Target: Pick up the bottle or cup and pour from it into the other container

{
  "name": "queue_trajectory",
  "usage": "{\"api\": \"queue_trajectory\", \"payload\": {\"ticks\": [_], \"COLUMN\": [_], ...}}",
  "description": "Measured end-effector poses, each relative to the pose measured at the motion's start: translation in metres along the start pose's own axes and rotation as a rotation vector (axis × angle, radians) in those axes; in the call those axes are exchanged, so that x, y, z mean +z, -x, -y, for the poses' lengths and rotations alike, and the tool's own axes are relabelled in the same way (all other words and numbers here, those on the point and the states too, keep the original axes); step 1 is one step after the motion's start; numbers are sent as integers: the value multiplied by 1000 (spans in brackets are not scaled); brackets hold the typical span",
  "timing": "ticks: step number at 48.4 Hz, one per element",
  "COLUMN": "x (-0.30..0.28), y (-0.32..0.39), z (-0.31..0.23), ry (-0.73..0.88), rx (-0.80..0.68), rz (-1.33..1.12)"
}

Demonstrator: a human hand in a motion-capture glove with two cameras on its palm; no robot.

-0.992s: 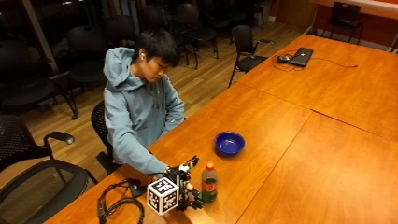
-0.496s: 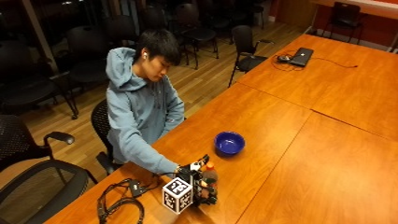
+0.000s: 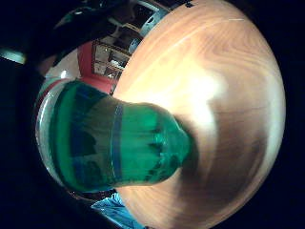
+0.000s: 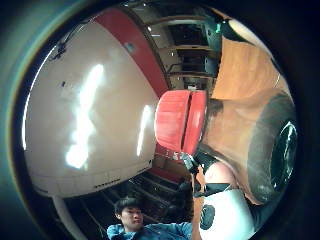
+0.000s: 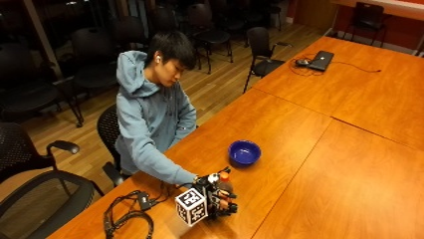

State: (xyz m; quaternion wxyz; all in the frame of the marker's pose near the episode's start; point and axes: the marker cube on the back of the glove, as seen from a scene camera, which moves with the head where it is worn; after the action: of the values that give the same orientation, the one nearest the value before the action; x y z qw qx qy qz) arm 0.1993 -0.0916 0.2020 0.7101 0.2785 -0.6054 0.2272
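In the outside view a small bottle [image 5: 225,188] with a red cap [image 5: 224,175] stands upright near the table's front edge. My gloved right hand [image 5: 213,198] wraps round its body. A blue bowl [image 5: 244,152] sits on the wooden table [image 5: 298,124], a short way beyond the bottle. The little finger side palm view is filled by the bottle's green label [image 3: 119,140] with the tabletop [image 3: 224,95] under its base. The red cap [image 4: 181,121] shows in the thumb side palm view. Whether the base touches the table is unclear.
A bundle of black cables [image 5: 126,219] lies on the table beside the person's forearm. An open laptop [image 5: 321,59] sits at the table's far end. Office chairs [image 5: 40,164] stand behind the person. Bare wood stretches to the right of the bowl.
A second ago the bottle stood free beside my hand. The hand then moved onto it and now holds it.
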Motion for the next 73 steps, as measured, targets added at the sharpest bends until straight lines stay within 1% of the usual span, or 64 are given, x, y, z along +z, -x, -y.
{"api": "queue_trajectory", "payload": {"ticks": [9, 20, 35, 46, 57, 64, 73], "x": [3, 6, 13, 16, 34, 48, 65], "y": [-5, -6, -6, -4, 13, 37, 64], "z": [-5, -5, 0, 1, -6, -8, -12], "ry": [-30, -13, -86, -98, -10, 70, 117], "rx": [-26, -40, -72, -72, -93, -105, -131], "rz": [9, -15, -22, -35, -111, -148, -167]}}
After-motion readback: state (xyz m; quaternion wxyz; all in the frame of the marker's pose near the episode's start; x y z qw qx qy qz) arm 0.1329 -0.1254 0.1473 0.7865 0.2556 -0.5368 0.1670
